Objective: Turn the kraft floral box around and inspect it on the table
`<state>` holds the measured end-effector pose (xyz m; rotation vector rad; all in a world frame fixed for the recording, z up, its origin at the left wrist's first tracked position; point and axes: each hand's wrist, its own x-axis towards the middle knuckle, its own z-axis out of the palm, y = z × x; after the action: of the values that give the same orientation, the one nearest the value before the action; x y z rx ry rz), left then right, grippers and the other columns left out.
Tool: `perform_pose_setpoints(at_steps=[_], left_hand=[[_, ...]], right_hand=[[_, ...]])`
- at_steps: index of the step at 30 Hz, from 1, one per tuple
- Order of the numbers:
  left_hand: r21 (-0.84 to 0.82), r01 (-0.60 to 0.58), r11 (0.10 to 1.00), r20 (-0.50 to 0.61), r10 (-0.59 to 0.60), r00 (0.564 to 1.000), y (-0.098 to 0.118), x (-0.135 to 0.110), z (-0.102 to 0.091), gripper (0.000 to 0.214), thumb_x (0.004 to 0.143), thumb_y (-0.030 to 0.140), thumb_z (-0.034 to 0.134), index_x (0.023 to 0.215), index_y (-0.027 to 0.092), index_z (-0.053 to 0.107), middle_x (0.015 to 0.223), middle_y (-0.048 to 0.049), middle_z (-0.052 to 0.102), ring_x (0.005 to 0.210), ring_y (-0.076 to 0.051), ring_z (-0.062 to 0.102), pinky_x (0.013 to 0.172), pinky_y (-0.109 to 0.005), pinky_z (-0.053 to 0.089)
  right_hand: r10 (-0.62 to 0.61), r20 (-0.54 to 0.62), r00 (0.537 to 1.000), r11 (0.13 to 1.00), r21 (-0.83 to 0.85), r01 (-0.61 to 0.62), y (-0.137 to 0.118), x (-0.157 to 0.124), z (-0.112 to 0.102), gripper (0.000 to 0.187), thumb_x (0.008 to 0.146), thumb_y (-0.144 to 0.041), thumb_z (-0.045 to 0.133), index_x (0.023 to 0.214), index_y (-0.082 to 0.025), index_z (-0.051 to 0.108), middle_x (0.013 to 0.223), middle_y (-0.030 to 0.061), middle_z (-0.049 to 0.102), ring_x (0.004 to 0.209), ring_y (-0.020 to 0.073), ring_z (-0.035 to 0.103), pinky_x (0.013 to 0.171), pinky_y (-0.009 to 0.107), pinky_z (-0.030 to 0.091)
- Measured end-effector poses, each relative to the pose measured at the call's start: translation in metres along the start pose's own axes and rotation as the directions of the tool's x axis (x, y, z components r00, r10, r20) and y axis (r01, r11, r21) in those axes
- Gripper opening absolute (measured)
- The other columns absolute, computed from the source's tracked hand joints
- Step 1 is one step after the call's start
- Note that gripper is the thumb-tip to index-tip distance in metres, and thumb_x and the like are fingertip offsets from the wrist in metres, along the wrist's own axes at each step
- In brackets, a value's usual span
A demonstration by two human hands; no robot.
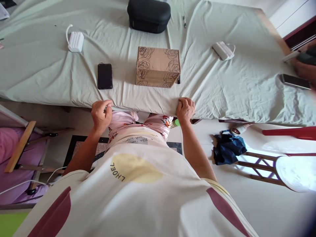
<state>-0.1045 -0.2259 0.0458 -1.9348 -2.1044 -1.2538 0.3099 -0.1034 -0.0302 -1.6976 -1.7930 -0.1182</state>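
Observation:
My left hand (100,113) and my right hand (185,109) both grip the near hanging edge of the pale green cloth (49,72) that covers the table, fingers curled on the fabric. Between the hands and a little further in, a brown cardboard box (158,66) with scribbled black circles stands on the cloth. A black phone (105,76) lies flat to the left of the box, just beyond my left hand.
A black zip case (148,15) lies at the far middle, white adapters (75,41) (223,50) left and right. Another person's hand (306,65) and a phone (295,81) are at the right edge. A wooden stool (266,166) and dark cloth (228,149) are on the floor.

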Motion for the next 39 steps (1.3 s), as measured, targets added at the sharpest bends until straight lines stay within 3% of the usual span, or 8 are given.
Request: perform_pose_setpoints(at_steps=[4,8,16,25,33,39], left_hand=[[-0.019,-0.078,0.997,0.030,0.079,0.996,0.000,-0.001,0.002,0.025,0.098,0.027,0.048,0.103,0.021,0.072,0.095,-0.0085,0.078,0.100,-0.024,0.069,0.104,-0.039,0.047],[-0.034,-0.098,0.995,0.042,0.100,0.994,-0.003,-0.005,-0.009,0.025,0.098,0.027,0.049,0.105,0.023,0.073,0.094,-0.0060,0.078,0.096,-0.023,0.070,0.101,-0.038,0.049],[-0.094,0.052,0.994,-0.115,-0.063,0.991,-0.014,-0.007,-0.043,0.023,0.102,0.028,0.049,0.109,0.024,0.071,0.093,-0.0033,0.079,0.093,-0.018,0.074,0.091,-0.030,0.055],[-0.193,0.102,0.976,-0.174,-0.136,0.975,-0.019,-0.003,-0.056,0.019,0.100,0.026,0.052,0.104,0.024,0.071,0.087,-0.0014,0.078,0.088,-0.016,0.075,0.086,-0.026,0.056],[-0.167,0.144,0.975,-0.131,-0.167,0.977,-0.014,0.002,-0.053,0.021,0.096,0.025,0.052,0.102,0.021,0.071,0.087,-0.0014,0.080,0.078,-0.015,0.074,0.079,-0.026,0.056],[-0.160,0.094,0.983,-0.086,-0.108,0.990,-0.010,0.002,-0.045,0.022,0.095,0.027,0.053,0.099,0.021,0.073,0.085,-0.0023,0.080,0.078,-0.016,0.075,0.079,-0.026,0.055]], right_hand=[[0.002,0.001,1.000,1.000,0.010,-0.002,0.001,0.000,-0.001,0.031,0.096,-0.023,0.047,0.112,-0.021,0.074,0.120,0.0124,0.070,0.113,0.0293,0.060,0.103,0.046,0.046],[0.007,0.006,1.000,1.000,0.025,-0.007,0.001,0.001,-0.003,0.030,0.094,-0.023,0.047,0.109,-0.022,0.073,0.120,0.0123,0.070,0.114,0.0298,0.059,0.106,0.047,0.044],[-0.004,-0.012,1.000,0.999,0.042,0.004,0.002,0.003,-0.003,0.030,0.091,-0.021,0.046,0.104,-0.021,0.073,0.115,0.0139,0.070,0.111,0.0302,0.060,0.105,0.049,0.044],[0.005,-0.025,1.000,1.000,0.024,-0.005,0.002,0.005,0.000,0.030,0.090,-0.022,0.046,0.103,-0.021,0.074,0.117,0.0140,0.071,0.109,0.0301,0.060,0.104,0.048,0.045],[0.020,-0.012,1.000,1.000,0.005,-0.020,-0.001,0.003,-0.001,0.031,0.092,-0.021,0.047,0.107,-0.022,0.075,0.118,0.0131,0.071,0.110,0.0301,0.060,0.103,0.047,0.045],[0.028,-0.015,0.999,1.000,-0.004,-0.028,0.000,0.002,0.000,0.033,0.095,-0.023,0.046,0.110,-0.023,0.075,0.121,0.0118,0.071,0.112,0.0299,0.060,0.103,0.047,0.045]])
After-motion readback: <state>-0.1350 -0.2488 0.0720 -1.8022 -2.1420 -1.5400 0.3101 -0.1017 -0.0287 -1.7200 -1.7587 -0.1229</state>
